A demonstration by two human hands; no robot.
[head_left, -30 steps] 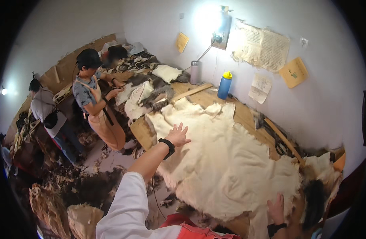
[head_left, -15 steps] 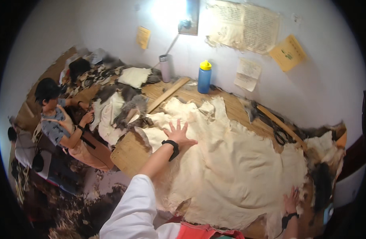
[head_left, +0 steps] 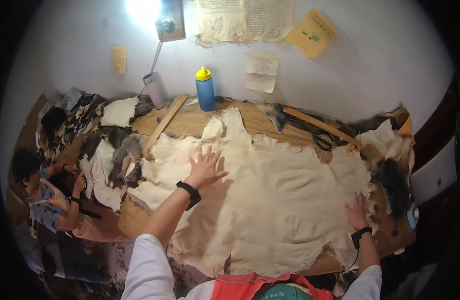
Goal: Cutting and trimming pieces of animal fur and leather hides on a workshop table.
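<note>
- Cream-coloured hide (head_left: 270, 205) lies spread in the middle of the surface (head_left: 257, 122), its near edge close to the person.
- The left hand (head_left: 205, 167) is over its left part, fingers fanned; whether the palm presses down is hard to tell. The right hand (head_left: 357, 212) lies flat by its right edge. Each grip is open, with nothing pinched.
- Judging by its lie, the spreading looks mostly done: most of the hide is flat. Soft creases remain toward the right, and the far edge is ragged with a folded flap.
- On the wooden surface, beyond the hide, stand a blue bottle (head_left: 205, 94) with a yellow cap and a pale flask (head_left: 153, 94); a wooden strip (head_left: 166, 121) lies to their near side.
- Black scissors (head_left: 323, 140) and dark fur (head_left: 394, 187) lie at the right.
- Papers (head_left: 262, 73) hang on the white wall under a bright lamp (head_left: 144, 8); a co-worker (head_left: 52, 202) is at far left.
</note>
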